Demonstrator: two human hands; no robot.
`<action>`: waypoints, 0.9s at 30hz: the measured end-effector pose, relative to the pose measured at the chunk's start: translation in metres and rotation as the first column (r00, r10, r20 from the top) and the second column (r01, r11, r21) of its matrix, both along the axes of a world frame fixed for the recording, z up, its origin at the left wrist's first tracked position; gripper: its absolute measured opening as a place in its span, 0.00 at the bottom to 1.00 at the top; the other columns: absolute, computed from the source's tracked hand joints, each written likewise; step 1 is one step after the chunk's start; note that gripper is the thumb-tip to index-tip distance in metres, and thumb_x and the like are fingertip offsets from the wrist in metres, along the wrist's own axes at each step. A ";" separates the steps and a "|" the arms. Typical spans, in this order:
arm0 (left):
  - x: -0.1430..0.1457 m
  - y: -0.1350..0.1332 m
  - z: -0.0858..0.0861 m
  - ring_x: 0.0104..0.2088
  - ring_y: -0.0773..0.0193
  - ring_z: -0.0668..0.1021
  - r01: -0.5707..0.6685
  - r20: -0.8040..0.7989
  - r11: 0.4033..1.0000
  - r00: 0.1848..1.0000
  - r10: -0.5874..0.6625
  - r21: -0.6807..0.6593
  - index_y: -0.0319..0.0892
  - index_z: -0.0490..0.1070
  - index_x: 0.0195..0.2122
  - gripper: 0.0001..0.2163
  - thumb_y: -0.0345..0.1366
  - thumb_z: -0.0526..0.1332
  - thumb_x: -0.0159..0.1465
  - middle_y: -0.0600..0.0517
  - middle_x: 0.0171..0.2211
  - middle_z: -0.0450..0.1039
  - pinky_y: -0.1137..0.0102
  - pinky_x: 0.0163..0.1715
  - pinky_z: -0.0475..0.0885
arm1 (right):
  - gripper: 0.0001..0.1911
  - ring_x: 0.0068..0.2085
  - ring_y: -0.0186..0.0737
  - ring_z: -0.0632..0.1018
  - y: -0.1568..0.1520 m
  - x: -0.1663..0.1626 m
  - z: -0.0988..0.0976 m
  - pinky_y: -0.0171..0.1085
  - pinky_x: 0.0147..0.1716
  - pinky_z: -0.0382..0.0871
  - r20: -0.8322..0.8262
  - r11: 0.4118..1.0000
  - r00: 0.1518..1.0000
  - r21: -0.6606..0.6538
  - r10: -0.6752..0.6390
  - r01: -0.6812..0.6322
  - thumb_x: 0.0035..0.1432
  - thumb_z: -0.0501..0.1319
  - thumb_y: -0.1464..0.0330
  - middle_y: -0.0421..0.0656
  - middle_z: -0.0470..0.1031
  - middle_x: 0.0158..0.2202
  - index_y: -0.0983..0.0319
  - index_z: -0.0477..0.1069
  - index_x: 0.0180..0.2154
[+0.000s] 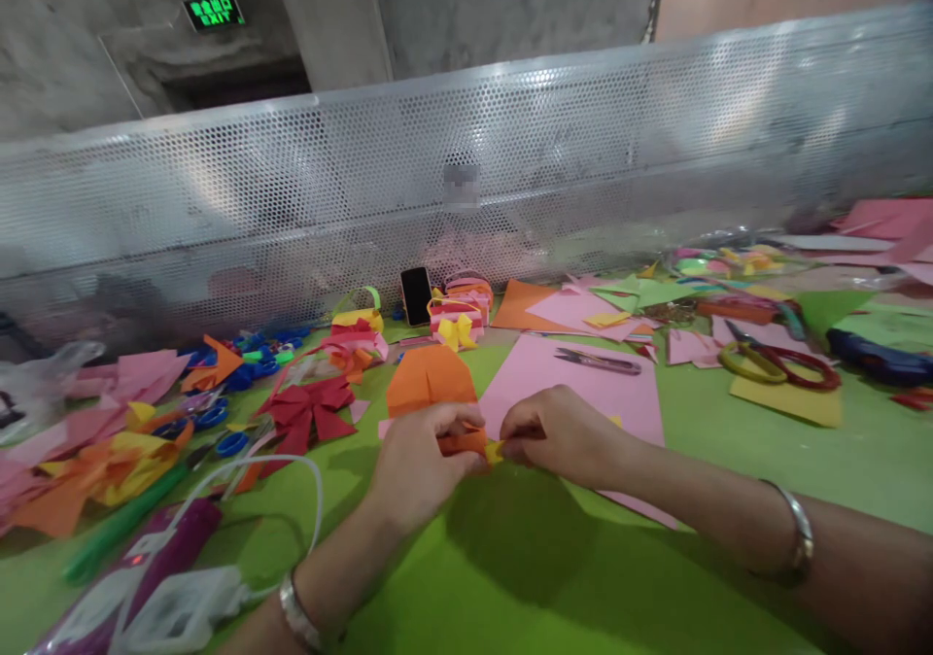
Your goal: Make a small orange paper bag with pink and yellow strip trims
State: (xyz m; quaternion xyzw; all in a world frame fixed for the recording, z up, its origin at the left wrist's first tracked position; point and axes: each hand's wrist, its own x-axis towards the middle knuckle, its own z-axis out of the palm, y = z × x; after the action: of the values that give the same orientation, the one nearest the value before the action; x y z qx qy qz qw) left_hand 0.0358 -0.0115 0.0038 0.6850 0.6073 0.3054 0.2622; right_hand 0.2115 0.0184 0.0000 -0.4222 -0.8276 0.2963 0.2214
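Note:
My left hand (427, 456) grips a small folded piece of orange paper (464, 440) between thumb and fingers. Just to its right, my right hand (558, 431) pinches a small yellow paper piece (495, 452), which meets the orange one at its edge. Behind my left hand lies a larger orange paper (430, 379) with cut corners and a centre crease. A pink sheet (583, 393) is spread beyond my right hand, and thread snips (598, 360) rest on it. How the orange and yellow pieces join is hidden by my fingertips.
On the left are a purple-and-white power strip (138, 572), a white cable and crumpled paper scraps (109, 451). A red paper bow (310, 417) lies nearer. A phone (416, 296) stands at the back. Scissors (779, 359) lie right. A perforated metal screen (364, 179) borders the table.

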 end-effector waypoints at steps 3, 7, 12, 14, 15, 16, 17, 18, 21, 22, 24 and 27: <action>0.000 0.000 -0.002 0.29 0.64 0.76 -0.016 0.014 1.000 1.000 0.016 -0.005 0.43 0.75 0.35 0.14 0.29 0.65 0.44 0.55 0.27 0.74 0.71 0.33 0.70 | 0.07 0.24 0.33 0.71 -0.001 -0.001 0.000 0.30 0.23 0.60 0.012 1.000 1.000 0.004 0.013 -0.013 0.48 0.59 0.74 0.38 0.75 0.22 0.62 0.77 0.25; 0.002 -0.002 -0.003 0.27 0.65 0.76 0.004 0.013 1.000 1.000 -0.005 0.020 0.43 0.75 0.36 0.14 0.29 0.64 0.45 0.56 0.25 0.74 0.71 0.31 0.71 | 0.08 0.27 0.34 0.74 -0.002 -0.001 -0.003 0.30 0.26 0.62 -0.031 0.999 0.998 0.012 0.047 -0.047 0.49 0.59 0.73 0.39 0.78 0.26 0.61 0.77 0.30; 0.005 -0.006 -0.001 0.34 0.63 0.78 0.081 0.030 0.994 0.996 -0.083 0.068 0.46 0.74 0.38 0.15 0.28 0.63 0.48 0.55 0.34 0.78 0.69 0.37 0.72 | 0.06 0.26 0.35 0.74 -0.003 -0.002 -0.006 0.30 0.25 0.61 -0.048 0.995 0.997 0.075 0.064 -0.060 0.50 0.61 0.72 0.39 0.78 0.26 0.60 0.77 0.28; 0.006 -0.006 0.001 0.37 0.61 0.78 0.100 0.009 0.993 0.995 -0.101 0.062 0.47 0.74 0.38 0.16 0.27 0.63 0.48 0.55 0.35 0.79 0.69 0.39 0.72 | 0.06 0.26 0.34 0.73 -0.003 -0.002 -0.005 0.30 0.24 0.60 -0.001 0.995 0.999 0.095 0.042 -0.042 0.50 0.60 0.71 0.39 0.77 0.25 0.61 0.77 0.28; 0.006 -0.006 0.001 0.38 0.61 0.78 0.107 -0.002 0.993 0.994 -0.107 0.057 0.47 0.74 0.38 0.16 0.26 0.63 0.48 0.55 0.36 0.79 0.69 0.40 0.72 | 0.06 0.25 0.34 0.73 -0.003 -0.003 -0.005 0.30 0.24 0.59 0.020 0.995 1.000 0.100 0.023 -0.025 0.50 0.60 0.71 0.40 0.77 0.25 0.61 0.77 0.27; 0.006 -0.006 0.002 0.39 0.61 0.78 0.111 -0.008 0.992 0.994 -0.111 0.052 0.47 0.74 0.39 0.17 0.25 0.61 0.48 0.55 0.37 0.78 0.68 0.41 0.72 | 0.06 0.25 0.34 0.73 -0.003 -0.003 -0.005 0.30 0.23 0.58 0.036 0.995 0.999 0.103 0.008 -0.012 0.50 0.60 0.71 0.40 0.77 0.25 0.61 0.77 0.27; 0.006 -0.005 0.003 0.39 0.62 0.78 0.109 -0.012 0.993 0.994 -0.109 0.050 0.47 0.73 0.39 0.18 0.24 0.60 0.48 0.54 0.37 0.78 0.68 0.41 0.72 | 0.06 0.25 0.34 0.72 -0.003 -0.004 -0.005 0.30 0.23 0.57 0.045 0.995 0.999 0.103 -0.003 -0.001 0.50 0.60 0.71 0.39 0.77 0.24 0.61 0.76 0.27; 0.006 -0.005 0.003 0.38 0.62 0.78 0.099 -0.013 0.994 0.995 -0.099 0.049 0.47 0.73 0.40 0.19 0.23 0.58 0.49 0.54 0.37 0.78 0.68 0.41 0.72 | 0.06 0.24 0.33 0.72 -0.003 -0.004 -0.005 0.29 0.22 0.56 0.048 0.995 0.999 0.101 -0.010 0.005 0.49 0.60 0.71 0.39 0.77 0.24 0.61 0.76 0.26; 0.007 -0.006 0.002 0.36 0.63 0.78 0.056 -0.007 0.998 0.998 -0.056 0.042 0.47 0.71 0.42 0.20 0.22 0.57 0.49 0.54 0.34 0.78 0.68 0.40 0.72 | 0.06 0.23 0.32 0.70 -0.004 -0.006 -0.006 0.29 0.20 0.53 0.076 0.994 0.997 0.105 -0.012 0.004 0.49 0.59 0.70 0.39 0.75 0.22 0.61 0.74 0.24; 0.007 -0.007 0.002 0.35 0.63 0.78 0.050 -0.007 0.998 0.999 -0.050 0.039 0.46 0.71 0.42 0.20 0.22 0.58 0.48 0.54 0.33 0.77 0.68 0.40 0.72 | 0.07 0.22 0.32 0.69 -0.005 -0.007 -0.006 0.29 0.20 0.52 0.096 0.994 0.995 0.112 -0.017 0.006 0.49 0.59 0.69 0.39 0.74 0.21 0.61 0.74 0.23; 0.007 -0.008 0.000 0.35 0.63 0.78 0.050 -0.022 0.998 0.999 -0.049 0.047 0.47 0.70 0.41 0.20 0.22 0.58 0.48 0.54 0.32 0.77 0.68 0.39 0.71 | 0.07 0.21 0.31 0.67 -0.006 -0.008 -0.007 0.30 0.20 0.51 0.132 0.991 0.991 0.133 -0.026 0.009 0.49 0.59 0.70 0.38 0.73 0.20 0.61 0.73 0.22; 0.008 -0.010 -0.003 0.34 0.62 0.77 0.082 -0.083 0.993 0.994 -0.075 0.086 0.47 0.69 0.41 0.18 0.23 0.57 0.50 0.54 0.31 0.76 0.67 0.36 0.71 | 0.07 0.21 0.30 0.65 -0.007 -0.008 -0.008 0.30 0.20 0.50 0.154 0.985 0.988 0.171 -0.026 -0.001 0.48 0.59 0.70 0.38 0.72 0.19 0.62 0.72 0.21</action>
State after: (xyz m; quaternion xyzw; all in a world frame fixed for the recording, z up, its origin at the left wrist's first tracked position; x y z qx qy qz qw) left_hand 0.0437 -0.0212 0.0004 0.7311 0.5755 0.2942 0.2185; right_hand 0.2037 0.0113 -0.0084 -0.4287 -0.8620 0.1892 0.1933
